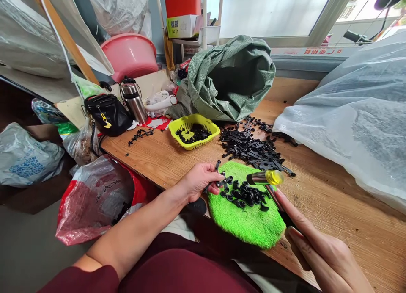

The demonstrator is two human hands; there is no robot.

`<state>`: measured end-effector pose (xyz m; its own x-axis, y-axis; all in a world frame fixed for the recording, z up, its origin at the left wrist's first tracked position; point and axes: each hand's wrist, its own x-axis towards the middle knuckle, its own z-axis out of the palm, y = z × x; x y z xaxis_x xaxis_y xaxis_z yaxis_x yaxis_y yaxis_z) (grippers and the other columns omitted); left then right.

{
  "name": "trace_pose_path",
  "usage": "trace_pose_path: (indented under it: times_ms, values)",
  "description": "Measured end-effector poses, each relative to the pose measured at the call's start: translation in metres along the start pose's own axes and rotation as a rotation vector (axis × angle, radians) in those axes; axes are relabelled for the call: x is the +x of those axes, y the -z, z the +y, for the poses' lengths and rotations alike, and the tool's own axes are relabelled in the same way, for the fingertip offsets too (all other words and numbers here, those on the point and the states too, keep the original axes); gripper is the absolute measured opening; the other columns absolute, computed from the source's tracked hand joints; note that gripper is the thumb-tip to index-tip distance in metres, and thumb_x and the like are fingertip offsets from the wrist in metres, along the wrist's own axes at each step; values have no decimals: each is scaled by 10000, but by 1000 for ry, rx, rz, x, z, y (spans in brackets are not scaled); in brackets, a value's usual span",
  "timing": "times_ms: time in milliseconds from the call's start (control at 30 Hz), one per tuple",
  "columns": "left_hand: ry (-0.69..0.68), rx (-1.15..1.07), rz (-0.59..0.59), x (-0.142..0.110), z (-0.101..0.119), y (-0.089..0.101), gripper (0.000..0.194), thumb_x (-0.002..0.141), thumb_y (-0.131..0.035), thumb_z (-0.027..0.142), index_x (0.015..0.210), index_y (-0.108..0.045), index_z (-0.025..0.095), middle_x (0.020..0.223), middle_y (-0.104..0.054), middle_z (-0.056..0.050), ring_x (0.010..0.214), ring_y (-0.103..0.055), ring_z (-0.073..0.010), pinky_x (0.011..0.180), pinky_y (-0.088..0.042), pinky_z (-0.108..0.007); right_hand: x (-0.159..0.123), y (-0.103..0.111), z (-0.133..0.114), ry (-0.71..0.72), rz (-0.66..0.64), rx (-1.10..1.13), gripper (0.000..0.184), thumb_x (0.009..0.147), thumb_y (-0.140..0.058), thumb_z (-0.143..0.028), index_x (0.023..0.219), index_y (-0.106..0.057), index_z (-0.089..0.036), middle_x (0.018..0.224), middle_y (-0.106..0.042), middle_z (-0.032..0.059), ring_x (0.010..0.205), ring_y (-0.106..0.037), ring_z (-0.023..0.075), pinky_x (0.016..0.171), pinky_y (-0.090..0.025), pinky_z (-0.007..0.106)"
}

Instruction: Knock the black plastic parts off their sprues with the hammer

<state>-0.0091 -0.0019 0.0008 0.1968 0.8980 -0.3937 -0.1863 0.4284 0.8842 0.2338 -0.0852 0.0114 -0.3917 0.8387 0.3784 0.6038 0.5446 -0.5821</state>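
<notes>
My left hand [203, 181] is closed on a black plastic part with several arms [226, 182], held above the left edge of a bright green cloth [250, 225]. In my right hand [317, 246] is a small hammer [264, 178] with a yellow tip, its head raised over the cloth. A heap of small black knob-like pieces [249, 194] lies on the cloth below the hammer head. Behind the cloth spreads a pile of flat black plastic strips [253, 147].
A yellow basket [215, 132] with black pieces stands behind my left hand. A green woven sack [203, 98] lies open at the back. White plastic sheeting [345, 119] covers the right side. A red plastic bag [72, 216] hangs open beside the table's left edge; a steel flask [135, 102] stands back left.
</notes>
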Motion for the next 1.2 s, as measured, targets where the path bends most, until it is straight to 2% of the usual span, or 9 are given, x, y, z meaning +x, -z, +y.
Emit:
trace_pose_path:
  times_ms: [200,367,500,600,733,933,1000,1100,1200]
  values:
    - [-5,94,40,-2,0,-3,192,725,-655,72,665,-482,127,466,-575,24,316,-481,-49,334,-421,-133,-6,-4,4,2,-16,8,517,990,-348,-189,1480,-321,-352,1387,-489,-14,1207,-459,203,934,-415,270]
    - [-93,174,142,-2,-5,-5,242,725,-658,98,639,-439,154,433,-502,78,294,-461,-50,294,-344,-115,-7,-5,3,-8,-75,-15,523,1001,-309,-191,1504,-261,-325,1374,-523,15,1191,-510,200,902,-471,266]
    - [-149,229,164,-3,-10,-5,253,728,-653,141,639,-419,172,413,-458,100,276,-412,-38,275,-258,-105,-2,-8,-2,16,-164,-54,521,1003,-285,-212,1509,-244,-325,1165,-683,27,939,-681,181,733,-545,232]
    - [-161,251,179,-5,-12,-6,237,740,-621,145,642,-409,178,432,-477,96,273,-392,-32,280,-233,-111,0,-10,-5,22,-201,-53,525,999,-270,-206,1510,-241,-323,1116,-704,35,805,-708,172,652,-548,221]
    - [-172,302,196,-4,-13,-7,247,736,-624,157,626,-405,183,413,-452,103,265,-368,-31,289,-215,-123,2,-9,-9,18,-156,-62,531,994,-283,-189,1512,-246,-295,1196,-665,58,966,-673,203,751,-541,253]
    - [-211,307,192,-5,-17,-5,256,711,-637,176,614,-400,186,423,-431,106,288,-380,-35,312,-245,-132,2,-3,-12,99,-88,-108,570,978,-306,-157,1517,-224,-326,1228,-649,29,1020,-650,218,715,-550,226]
    - [-227,291,189,-5,-17,-5,252,711,-634,180,617,-400,186,424,-426,107,295,-385,-35,314,-246,-129,2,-4,-13,119,-30,-130,608,963,-312,-145,1522,-185,-347,1141,-691,18,912,-689,210,655,-554,224]
    - [-234,281,201,-4,-16,-4,255,704,-632,192,614,-394,188,426,-422,105,296,-387,-36,306,-232,-129,2,-7,-14,107,-128,-213,632,932,-296,-118,1516,-200,-339,784,-726,0,577,-684,196,482,-534,239]
    - [-228,278,192,-3,-16,-3,259,689,-641,231,617,-396,192,431,-423,102,296,-392,-44,296,-213,-133,3,-8,-16,102,-157,-195,608,942,-277,-119,1514,-226,-320,807,-729,15,586,-685,193,491,-534,236]
